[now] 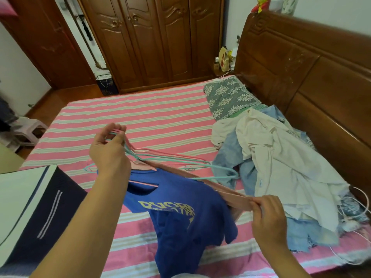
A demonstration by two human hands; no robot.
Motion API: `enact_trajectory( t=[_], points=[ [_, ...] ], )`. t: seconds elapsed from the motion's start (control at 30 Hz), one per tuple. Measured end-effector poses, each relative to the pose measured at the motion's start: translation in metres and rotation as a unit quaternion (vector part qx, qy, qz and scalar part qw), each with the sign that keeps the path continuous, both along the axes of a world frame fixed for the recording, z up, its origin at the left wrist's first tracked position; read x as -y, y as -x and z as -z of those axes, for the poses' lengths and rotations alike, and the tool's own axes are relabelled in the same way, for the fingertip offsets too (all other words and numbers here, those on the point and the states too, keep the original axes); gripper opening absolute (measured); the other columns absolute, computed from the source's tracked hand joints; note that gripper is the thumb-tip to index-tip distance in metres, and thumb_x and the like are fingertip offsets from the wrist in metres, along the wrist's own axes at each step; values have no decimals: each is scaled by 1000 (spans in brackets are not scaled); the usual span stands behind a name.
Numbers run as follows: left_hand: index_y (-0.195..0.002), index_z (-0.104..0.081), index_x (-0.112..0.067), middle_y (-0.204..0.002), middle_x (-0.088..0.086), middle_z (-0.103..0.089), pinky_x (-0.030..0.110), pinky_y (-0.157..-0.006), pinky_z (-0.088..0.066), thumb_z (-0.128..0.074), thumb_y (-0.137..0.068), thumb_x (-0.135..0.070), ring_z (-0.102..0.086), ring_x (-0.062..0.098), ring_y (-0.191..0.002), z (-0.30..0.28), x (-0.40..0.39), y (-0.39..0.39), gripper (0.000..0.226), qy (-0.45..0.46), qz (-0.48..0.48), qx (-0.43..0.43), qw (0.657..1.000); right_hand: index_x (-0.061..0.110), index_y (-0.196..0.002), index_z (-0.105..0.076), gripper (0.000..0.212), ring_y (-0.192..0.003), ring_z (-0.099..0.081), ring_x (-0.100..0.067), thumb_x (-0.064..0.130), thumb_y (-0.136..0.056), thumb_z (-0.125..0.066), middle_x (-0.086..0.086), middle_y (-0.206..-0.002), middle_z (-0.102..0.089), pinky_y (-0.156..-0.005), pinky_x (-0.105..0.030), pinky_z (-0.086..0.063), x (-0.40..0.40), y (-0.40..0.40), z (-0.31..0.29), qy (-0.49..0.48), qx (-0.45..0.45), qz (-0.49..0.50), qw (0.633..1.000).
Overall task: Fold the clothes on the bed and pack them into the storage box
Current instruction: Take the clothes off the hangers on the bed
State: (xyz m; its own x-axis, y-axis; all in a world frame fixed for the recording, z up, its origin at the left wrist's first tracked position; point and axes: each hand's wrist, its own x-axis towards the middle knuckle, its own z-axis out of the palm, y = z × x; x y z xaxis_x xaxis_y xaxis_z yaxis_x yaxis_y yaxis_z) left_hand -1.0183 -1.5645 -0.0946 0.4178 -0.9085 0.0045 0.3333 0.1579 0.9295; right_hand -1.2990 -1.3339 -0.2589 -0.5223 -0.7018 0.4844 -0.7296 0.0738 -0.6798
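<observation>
Progress: early; nothing folded that I can see.
Left hand (109, 151): grips a bunch of hangers (160, 157), blue T-shirt (180, 213) hanging from one.
Right hand (268, 217): pinches a pink garment (230, 194), stretched taut.
Left to do: unsorted heap (281, 167) by the headboard (321, 77).
Storage box (30, 213): beside the bed (140, 113), contents hidden.

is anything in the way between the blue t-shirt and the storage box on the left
Nothing lies between them, but the blue t-shirt still hangs on a pink hanger in the bunch the left hand grips. The storage box sits just left.
</observation>
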Motion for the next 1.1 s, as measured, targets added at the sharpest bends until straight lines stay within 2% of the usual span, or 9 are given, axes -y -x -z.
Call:
enact_trajectory(
  t=[0.13,0.3,0.43,0.53,0.67,0.77,0.9,1.03,1.1],
  points=[
    [-94,-65,-7,-84,9,-70,29,-82,-55,-44,-94,22,-73,22,-83,22,31,-10,35,-90,120,-34,988,19,-75,-68,19,-75,-60,-10,8,-90,-66,7,-75,-65,-67,-12,-42,14,-13,24,-118,192,-66,972],
    [-99,-60,-7,-80,8,-69,38,-94,-54,-37,-103,4,-71,23,-82,2,36,-33,26,-107,235,-112,960,27,-89,-76,29,-86,-69,1,-1,-88,-70,16,-90,-76,-84,-23,-51,39,-36,32,-290,328,-243,866],
    [-93,-58,-11,-70,5,-53,30,-80,-52,-50,-85,-1,-56,17,-63,-43,23,-62,15,-71,365,-47,927,27,-91,-72,33,-91,-69,-7,-5,-92,-63,12,-90,-76,-88,-24,-53,59,-2,16,-307,278,-241,878],
    [-95,-59,-13,-58,0,-42,28,-64,-46,-57,-79,-7,-38,12,-46,-69,11,-75,18,-86,427,28,900,20,-107,-71,24,-95,-63,4,1,-96,-60,10,-103,-70,-90,-17,-51,100,8,-27,-293,218,-266,892],
    [-95,-58,-13,-50,-4,-24,26,-44,-36,-44,-86,0,-16,12,-39,-86,-16,-76,21,-110,418,176,884,13,-109,-73,29,-100,-61,-9,-4,-94,-56,7,-107,-67,-90,-22,-46,157,-24,-91,-123,132,-263,948],
    [-96,-60,-11,-50,-4,-23,25,-43,-31,-48,-94,0,-20,11,-38,-79,-32,-86,16,-109,402,244,876,15,-97,-72,36,-77,-58,-15,-11,-87,-49,3,-88,-65,-73,-29,-48,171,-46,-134,-4,118,-174,978],
    [-99,-59,-9,-52,-5,-34,25,-46,-31,-41,-108,-8,-27,12,-45,-62,-44,-95,19,-111,381,343,851,18,-100,-65,42,-87,-58,-18,-11,-79,-43,0,-93,-65,-81,-31,-47,168,-30,-169,24,156,-11,987],
    [-105,-61,-10,-57,2,-37,25,-47,-28,-43,-107,-8,-29,18,-49,-47,-52,-91,19,-99,418,392,813,21,-89,-69,37,-83,-66,-15,-8,-83,-48,7,-87,-71,-86,-33,-54,165,-43,-180,-53,90,-231,967],
    [-109,-64,-16,-64,12,-44,31,-51,-30,-43,-108,-11,-34,29,-54,-45,-54,-88,22,-93,446,403,793,24,-93,-72,32,-87,-66,-11,-3,-89,-55,12,-91,-72,-87,-31,-52,162,-80,-162,-154,16,-396,905]
  ],
)
